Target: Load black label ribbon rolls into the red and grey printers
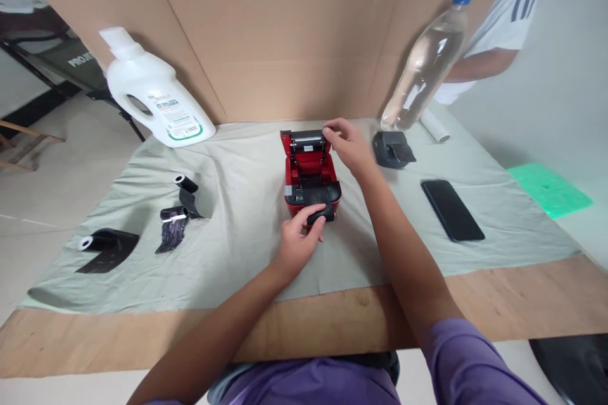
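A small red and black printer (311,180) stands on the cloth in front of me, its lid raised and its red inner bay exposed. My right hand (349,145) grips the right edge of the lid (308,139) between thumb and fingers. At the printer's front, my left hand (300,237) pinches a small black piece (321,212); whether it is a loose roll or part of the printer is unclear. Another small black device (393,149), with a black strip sticking out, sits to the right of my right hand.
Partly unwound black rolls (102,242) lie on the left. A white jug (152,98) and a clear bottle (427,63) stand by the cardboard wall (285,38). On the right are a phone (451,209) and a white tube (434,125). Another person's arm (484,64) shows behind.
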{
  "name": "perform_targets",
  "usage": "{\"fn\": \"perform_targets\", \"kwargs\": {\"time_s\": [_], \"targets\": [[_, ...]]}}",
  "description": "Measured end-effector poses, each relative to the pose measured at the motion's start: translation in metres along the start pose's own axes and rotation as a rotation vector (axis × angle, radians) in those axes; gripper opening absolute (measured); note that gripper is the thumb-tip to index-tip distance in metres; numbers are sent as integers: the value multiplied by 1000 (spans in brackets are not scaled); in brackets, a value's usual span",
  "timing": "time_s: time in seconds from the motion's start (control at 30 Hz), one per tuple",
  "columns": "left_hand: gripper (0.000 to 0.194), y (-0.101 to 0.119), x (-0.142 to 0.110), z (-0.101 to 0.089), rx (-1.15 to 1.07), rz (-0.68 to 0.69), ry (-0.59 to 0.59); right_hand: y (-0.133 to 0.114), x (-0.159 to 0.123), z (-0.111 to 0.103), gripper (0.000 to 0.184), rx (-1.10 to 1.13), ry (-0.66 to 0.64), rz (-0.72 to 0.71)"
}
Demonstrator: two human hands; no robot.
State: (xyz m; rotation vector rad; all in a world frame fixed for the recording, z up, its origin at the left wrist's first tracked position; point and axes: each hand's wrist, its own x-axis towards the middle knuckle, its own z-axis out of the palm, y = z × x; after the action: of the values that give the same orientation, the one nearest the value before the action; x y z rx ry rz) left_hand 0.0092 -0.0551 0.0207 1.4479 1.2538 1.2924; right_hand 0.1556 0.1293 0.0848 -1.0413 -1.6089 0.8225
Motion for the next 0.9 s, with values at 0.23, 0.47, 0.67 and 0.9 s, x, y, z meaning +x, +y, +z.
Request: {"fn": "perform_targets", "kwargs": {"time_s": [0.23, 0.47, 0.67, 0.9], "targets": [[34, -2, 0, 0, -14, 14, -62, -17, -14, -17, 14, -11, -158, 91], [32, -17, 2, -4, 21, 86, -69, -17, -72, -100, 35, -588, -15, 69], [31, -26, 3, -3, 53, 143, -40, 59, -133, -209, 69, -1253, 22, 701], [33, -31, 3, 0, 53, 180, -42, 59, -164, -265, 83, -1138, -59, 601]]}}
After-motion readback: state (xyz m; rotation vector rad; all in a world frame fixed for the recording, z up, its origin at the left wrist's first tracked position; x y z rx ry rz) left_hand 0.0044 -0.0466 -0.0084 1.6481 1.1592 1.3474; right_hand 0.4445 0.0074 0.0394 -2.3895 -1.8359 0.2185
